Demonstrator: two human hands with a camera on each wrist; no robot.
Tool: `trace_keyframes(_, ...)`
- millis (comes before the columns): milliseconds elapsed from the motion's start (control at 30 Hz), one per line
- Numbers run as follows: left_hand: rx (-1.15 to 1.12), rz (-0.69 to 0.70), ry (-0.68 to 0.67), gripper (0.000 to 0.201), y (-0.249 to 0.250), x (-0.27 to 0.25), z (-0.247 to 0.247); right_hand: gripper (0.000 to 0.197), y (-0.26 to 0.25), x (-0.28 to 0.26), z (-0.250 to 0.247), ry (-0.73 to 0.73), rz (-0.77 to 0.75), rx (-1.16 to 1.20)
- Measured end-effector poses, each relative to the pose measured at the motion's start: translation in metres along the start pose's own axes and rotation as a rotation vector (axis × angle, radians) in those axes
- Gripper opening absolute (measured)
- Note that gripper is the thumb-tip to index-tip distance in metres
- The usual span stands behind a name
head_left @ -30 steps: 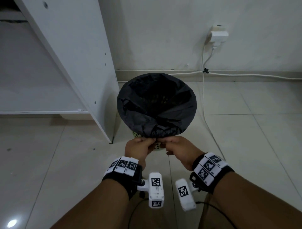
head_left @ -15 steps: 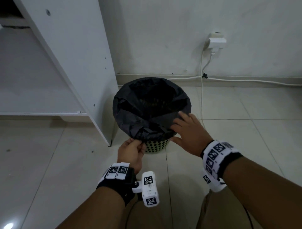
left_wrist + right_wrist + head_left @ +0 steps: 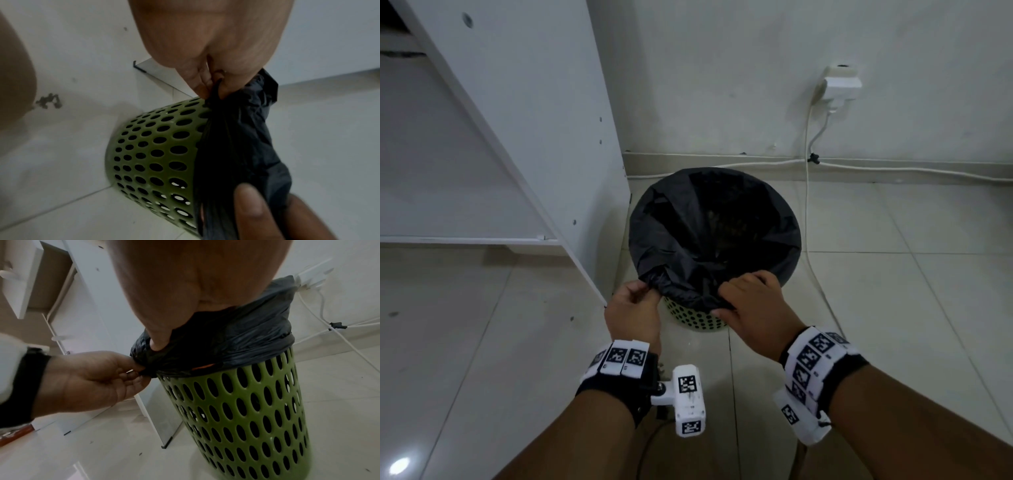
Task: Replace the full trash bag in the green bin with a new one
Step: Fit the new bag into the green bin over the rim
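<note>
Hands at the rim: from my remote feed, I see the left hand [image 3: 633, 308] pinching a gathered tuck of the black bag [image 3: 709, 219] at the near-left edge of the green bin [image 3: 697, 318], thumb and fingertips closed tight on the plastic. The right hand [image 3: 748, 305] curls over the near-right edge of the same rim, fingers hooked into the bag's folded-over cuff and thumb pressed against its outside. The wrist views confirm both grips: the left hand [image 3: 96, 378] clamps a twisted knot of film, and the bag [image 3: 236, 344] drapes over the top of the perforated bin [image 3: 246, 410]. The bin stands upright on the tiled floor [image 3: 893, 325], just beside a white cabinet panel [image 3: 544, 120] and close to the wall. The bag sits inside it, its mouth open and its cuff wrapped around the rim. A white cable [image 3: 807, 205] drops from a wall plug [image 3: 840, 85] and trails past the bin's right side.
</note>
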State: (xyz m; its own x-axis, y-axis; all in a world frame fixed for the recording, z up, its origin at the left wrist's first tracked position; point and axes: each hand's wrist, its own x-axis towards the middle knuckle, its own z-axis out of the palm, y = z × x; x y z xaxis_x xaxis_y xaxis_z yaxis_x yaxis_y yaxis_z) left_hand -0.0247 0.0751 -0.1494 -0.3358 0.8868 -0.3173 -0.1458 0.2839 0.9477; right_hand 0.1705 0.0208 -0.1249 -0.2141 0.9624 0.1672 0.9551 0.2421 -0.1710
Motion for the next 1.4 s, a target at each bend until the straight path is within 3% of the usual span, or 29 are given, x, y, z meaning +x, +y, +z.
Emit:
trace_keyframes(133,0.241,0.205,0.033,0.02,0.0,0.0,-0.003,0.032,-0.002,0.001,0.0,-0.007,0.032,0.038)
trace_keyframes(233,0.353,0.254,0.069,0.014,0.004,-0.004,0.0,0.032,-0.004,0.002,0.0,-0.003,0.047,0.061)
trace_keyframes(367,0.361,0.193,0.122,0.01,0.002,-0.003,0.007,0.032,-0.006,0.002,0.0,0.013,0.061,0.077)
trace_keyframes(467,0.295,0.114,0.086,0.007,0.001,-0.006,0.008,0.031,-0.006,0.001,0.001,0.023,0.074,0.085)
trace_keyframes(633,-0.024,0.001,-0.041,0.018,0.009,-0.023,0.008,0.026,-0.009,0.005,0.003,0.029,0.087,0.071)
trace_keyframes(733,0.124,0.11,-0.125,0.004,0.016,-0.034,0.01,0.022,-0.011,0.006,0.003,0.021,0.1,0.054)
trace_keyframes(833,0.257,0.186,-0.118,0.01,0.016,-0.033,0.014,0.021,-0.013,0.006,0.002,0.02,0.105,0.053)
trace_keyframes(1100,0.315,0.101,-0.14,0.042,0.013,-0.019,0.024,0.023,-0.016,0.008,0.004,0.053,0.116,0.062)
trace_keyframes(1400,0.282,0.031,-0.123,0.034,0.02,-0.02,0.022,0.022,-0.016,0.008,0.005,0.085,0.121,0.064)
